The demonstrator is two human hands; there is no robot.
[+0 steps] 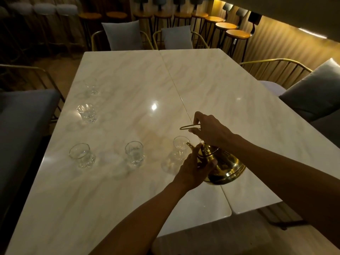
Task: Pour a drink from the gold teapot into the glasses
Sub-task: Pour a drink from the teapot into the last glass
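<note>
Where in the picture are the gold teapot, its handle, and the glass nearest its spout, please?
gold teapot (226, 168): head view, on its tilted body.
handle (187, 127): head view, on the wire loop.
glass nearest the spout (179, 144): head view, on its wall.

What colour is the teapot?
Shiny gold: the teapot shows best in the head view.

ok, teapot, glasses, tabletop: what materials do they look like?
Teapot: polished gold-coloured metal, probably brass or plated steel; mirror-like highlights on the body. Glasses, e.g. the one by the spout: clear glass, seemingly cut or faceted at the base. Tabletop: glossy pale marble or a marble-look slab; veining and lamp reflection show.
</note>
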